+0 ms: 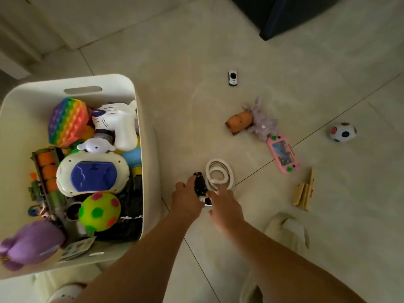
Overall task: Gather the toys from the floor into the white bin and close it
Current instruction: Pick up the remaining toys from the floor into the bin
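Head: left hand (185,199) grips black toy (199,185), axis pointing away, right hand (226,206) touching

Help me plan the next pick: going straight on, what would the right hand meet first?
The right hand would meet the white coiled ring at its fingertips, perhaps touching it; the left hand holds the black toy.

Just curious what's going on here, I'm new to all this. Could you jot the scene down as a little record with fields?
Bin: white bin, open, nearly full of toys
Left hand: grips the black toy
Right hand: at the black toy's near end, by the white coil; grip unclear
Still on floor: toy car, plush, pink handheld game, spotted ball, wooden pieces
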Action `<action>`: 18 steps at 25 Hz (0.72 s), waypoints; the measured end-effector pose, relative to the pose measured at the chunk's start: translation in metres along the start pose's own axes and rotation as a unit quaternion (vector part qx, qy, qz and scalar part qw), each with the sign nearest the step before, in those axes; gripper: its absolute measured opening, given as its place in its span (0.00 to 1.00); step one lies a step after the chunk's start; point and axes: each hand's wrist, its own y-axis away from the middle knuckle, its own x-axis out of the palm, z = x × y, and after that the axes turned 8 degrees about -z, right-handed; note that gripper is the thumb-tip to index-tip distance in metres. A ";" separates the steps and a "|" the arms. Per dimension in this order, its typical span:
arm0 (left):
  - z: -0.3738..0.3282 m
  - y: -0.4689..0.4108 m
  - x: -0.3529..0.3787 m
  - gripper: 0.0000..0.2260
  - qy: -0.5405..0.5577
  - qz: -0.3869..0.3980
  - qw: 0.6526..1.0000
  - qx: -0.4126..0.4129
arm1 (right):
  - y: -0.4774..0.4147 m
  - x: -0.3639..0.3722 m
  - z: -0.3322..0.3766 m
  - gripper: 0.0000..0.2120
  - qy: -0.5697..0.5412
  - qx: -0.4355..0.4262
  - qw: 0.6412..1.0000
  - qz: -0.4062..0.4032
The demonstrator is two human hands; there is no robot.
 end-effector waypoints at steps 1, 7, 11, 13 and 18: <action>0.003 -0.003 0.003 0.31 -0.020 -0.005 1.000 0.002 | -0.001 0.002 0.000 0.19 0.010 0.000 1.000 -0.018; 0.005 -0.006 0.002 0.23 0.099 -0.050 0.989 -0.099 | -0.002 -0.012 0.003 0.17 -0.148 0.062 0.986 -0.050; 0.000 0.000 -0.006 0.20 0.228 -0.099 0.955 -0.162 | -0.019 -0.029 0.016 0.23 -0.292 0.089 0.952 0.010; -0.001 0.001 -0.010 0.19 0.283 -0.119 0.934 -0.181 | -0.028 -0.028 0.024 0.26 -0.237 0.071 0.968 0.029; -0.001 0.002 -0.011 0.13 0.321 -0.132 0.911 -0.222 | -0.039 -0.015 0.038 0.18 -0.136 0.082 0.987 0.040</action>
